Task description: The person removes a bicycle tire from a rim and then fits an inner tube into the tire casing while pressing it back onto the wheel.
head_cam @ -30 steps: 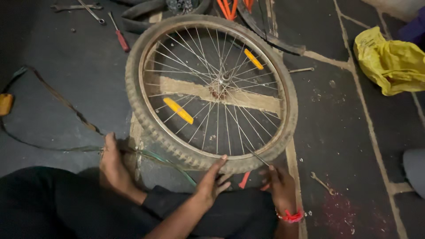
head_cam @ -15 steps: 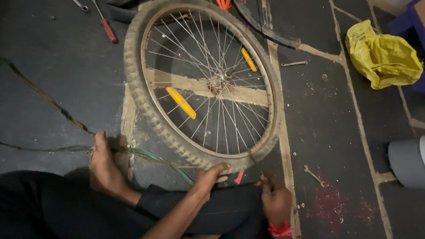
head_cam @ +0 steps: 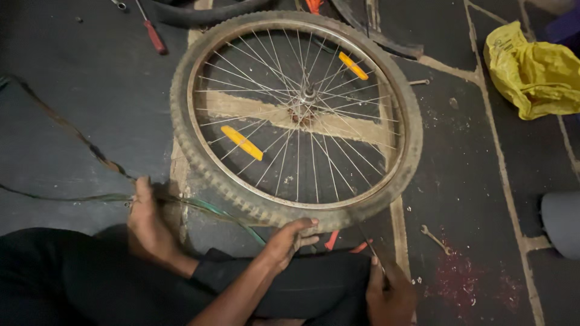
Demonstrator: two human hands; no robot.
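A bicycle wheel (head_cam: 296, 115) with a knobbly tyre (head_cam: 411, 139), silver spokes and two orange reflectors lies flat on the dark floor. My left hand (head_cam: 289, 240) curls its fingers over the tyre's near edge. My right hand (head_cam: 389, 293), low at the frame's bottom, grips a thin metal rod (head_cam: 366, 241) that slants up to the tyre's near rim. A bare foot (head_cam: 145, 220) at the left presses on a thin green strip (head_cam: 223, 212) that runs under the tyre.
A red-handled screwdriver (head_cam: 154, 36) and a black rubber tube (head_cam: 205, 12) lie beyond the wheel. A yellow plastic bag (head_cam: 531, 69) sits far right, a grey round container (head_cam: 562, 223) at the right edge, a small spanner (head_cam: 436, 238) near my right hand.
My left hand went from spread fingers beside the tyre to a curl over its near edge. My right hand sank lower with the rod. The view drifted, so the wheel sits further right.
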